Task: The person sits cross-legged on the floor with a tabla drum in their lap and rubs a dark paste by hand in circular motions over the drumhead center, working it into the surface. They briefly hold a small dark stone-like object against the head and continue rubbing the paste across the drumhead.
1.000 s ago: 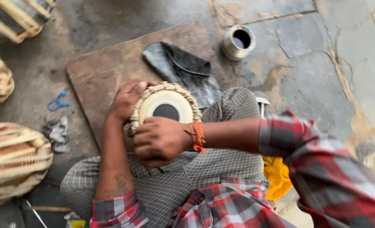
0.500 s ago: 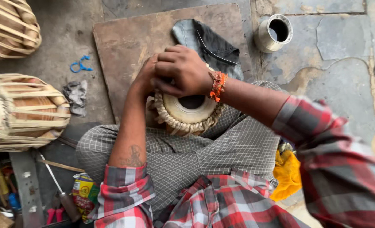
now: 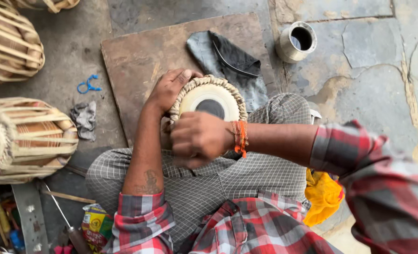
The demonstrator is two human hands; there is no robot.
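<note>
The person sits cross-legged with a small tabla drum [image 3: 212,101] propped in the lap, its pale head with the black centre spot facing up. The left hand [image 3: 169,88] cups the drum's far braided rim, fingers curled round it, while the right hand [image 3: 199,139] is clenched in a fist at the near edge; what it grips I cannot tell. It looks like lacing or tightening work at the rim, calling for a firm, steady pull while the left hand braces the drum over the wooden board [image 3: 138,56].
</note>
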